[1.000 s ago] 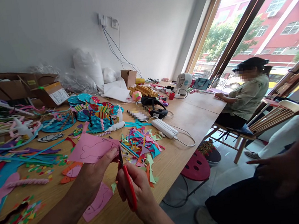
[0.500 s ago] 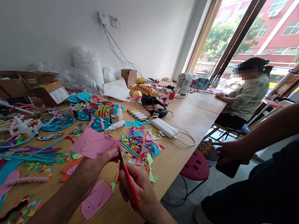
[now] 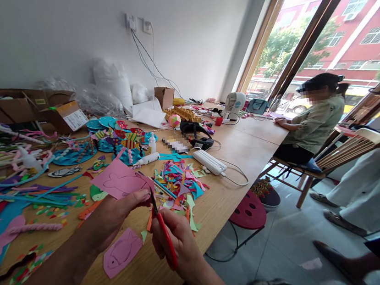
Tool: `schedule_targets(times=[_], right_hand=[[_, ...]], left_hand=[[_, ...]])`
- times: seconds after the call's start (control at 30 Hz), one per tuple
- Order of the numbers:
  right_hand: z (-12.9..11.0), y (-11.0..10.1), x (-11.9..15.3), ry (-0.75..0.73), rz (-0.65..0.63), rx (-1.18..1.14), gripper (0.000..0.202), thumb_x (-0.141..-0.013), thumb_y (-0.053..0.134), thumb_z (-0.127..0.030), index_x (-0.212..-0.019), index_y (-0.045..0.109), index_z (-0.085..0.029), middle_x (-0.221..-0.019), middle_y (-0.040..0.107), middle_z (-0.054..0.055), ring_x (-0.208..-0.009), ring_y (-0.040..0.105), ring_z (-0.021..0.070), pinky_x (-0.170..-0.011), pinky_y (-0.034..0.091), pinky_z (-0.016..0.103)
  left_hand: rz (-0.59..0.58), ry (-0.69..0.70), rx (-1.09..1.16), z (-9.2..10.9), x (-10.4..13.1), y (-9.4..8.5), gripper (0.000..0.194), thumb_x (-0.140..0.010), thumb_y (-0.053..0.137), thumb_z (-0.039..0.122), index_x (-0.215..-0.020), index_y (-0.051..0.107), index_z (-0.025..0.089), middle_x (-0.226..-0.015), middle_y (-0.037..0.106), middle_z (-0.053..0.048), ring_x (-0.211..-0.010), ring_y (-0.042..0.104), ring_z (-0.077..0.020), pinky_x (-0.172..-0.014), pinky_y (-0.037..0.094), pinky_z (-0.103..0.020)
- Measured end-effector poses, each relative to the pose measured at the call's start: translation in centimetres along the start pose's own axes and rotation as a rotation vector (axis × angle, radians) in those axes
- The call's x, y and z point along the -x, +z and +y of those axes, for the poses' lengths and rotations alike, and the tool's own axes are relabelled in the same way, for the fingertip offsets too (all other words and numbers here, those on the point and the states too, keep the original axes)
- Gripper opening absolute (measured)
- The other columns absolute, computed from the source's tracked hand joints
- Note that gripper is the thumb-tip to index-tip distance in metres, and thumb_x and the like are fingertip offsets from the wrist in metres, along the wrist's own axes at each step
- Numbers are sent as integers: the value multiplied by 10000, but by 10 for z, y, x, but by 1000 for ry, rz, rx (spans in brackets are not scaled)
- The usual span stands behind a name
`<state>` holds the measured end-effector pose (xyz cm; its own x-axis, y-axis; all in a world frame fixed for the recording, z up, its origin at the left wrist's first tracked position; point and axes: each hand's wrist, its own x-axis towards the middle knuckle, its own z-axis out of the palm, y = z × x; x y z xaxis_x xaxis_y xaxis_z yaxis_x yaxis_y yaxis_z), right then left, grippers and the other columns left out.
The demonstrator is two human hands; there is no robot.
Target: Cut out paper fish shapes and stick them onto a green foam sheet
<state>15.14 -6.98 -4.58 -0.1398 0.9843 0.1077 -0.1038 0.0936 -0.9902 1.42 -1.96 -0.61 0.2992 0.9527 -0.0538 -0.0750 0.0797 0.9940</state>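
Between the thumb and fingers of my left hand [image 3: 129,210] is a sheet of pink paper [image 3: 114,177] with a fish outline drawn on it. My right hand [image 3: 177,236] grips red-handled scissors [image 3: 169,244], whose dark blades meet the right edge of the pink sheet. How far the blades are apart I cannot tell. Below my left hand, a second pink piece with a drawn fish [image 3: 122,252] lies flat on the table. Just beyond my hands is a heap of coloured paper scraps [image 3: 180,178].
A white power strip [image 3: 209,162], a glue bottle [image 3: 148,158] and blue paper plates [image 3: 74,156] are on the wooden table [image 3: 245,138]. Pipe cleaners and paper strips cover its left side. A red stool [image 3: 249,211] stands beside it. A person [image 3: 315,120] sits at the far end.
The person with a dark phone on the right has moved mostly out of view, uncovering a chair and other legs. My left hand and the pink sheet have shifted slightly; the scissors stay at its edge.
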Motion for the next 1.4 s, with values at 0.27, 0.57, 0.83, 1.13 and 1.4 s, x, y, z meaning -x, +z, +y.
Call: schedule_targets(times=[0.27, 0.57, 0.83, 1.13, 1.4], right_hand=[[2, 0, 2, 11, 5, 3, 417, -821, 538, -527, -588, 414, -204, -400, 410, -76, -338, 337, 52, -352, 252, 170], [6, -1, 3, -27, -28, -15, 411, -864, 492, -513, -607, 397, -208, -426, 392, -81, -360, 336, 53, -367, 255, 174], [7, -1, 4, -6, -20, -23, 390, -864, 496, -477, -603, 401, -204, -414, 400, -78, -345, 334, 47, -349, 244, 160], [7, -2, 5, -4, -23, -9, 387, -854, 504, -477, -595, 412, -203, -396, 403, -75, -331, 322, 47, -347, 241, 161], [6, -3, 6, 24, -23, 2, 364, -829, 537, -439, -578, 417, -204, -380, 400, -76, -319, 317, 47, -336, 240, 160]], left_hand=[[-18, -10, 65, 2, -2, 1, 149, -677, 710, 346, -701, 751, 205, -758, 742, -23, -812, 651, -219, -782, 506, -301], [-33, -38, 51, 3, 2, -1, 143, -704, 702, 354, -751, 747, 226, -809, 749, -3, -888, 653, -216, -812, 496, -288], [-42, -52, 47, 5, 1, 0, 159, -707, 711, 343, -786, 739, 207, -840, 750, -18, -918, 650, -244, -838, 496, -326], [-125, -61, 58, 4, -1, -4, 125, -735, 688, 327, -774, 743, 221, -831, 747, 4, -899, 642, -217, -828, 499, -284], [-175, -57, 78, 6, 1, -6, 109, -729, 699, 294, -809, 738, 230, -811, 736, 10, -865, 640, -199, -804, 504, -272]])
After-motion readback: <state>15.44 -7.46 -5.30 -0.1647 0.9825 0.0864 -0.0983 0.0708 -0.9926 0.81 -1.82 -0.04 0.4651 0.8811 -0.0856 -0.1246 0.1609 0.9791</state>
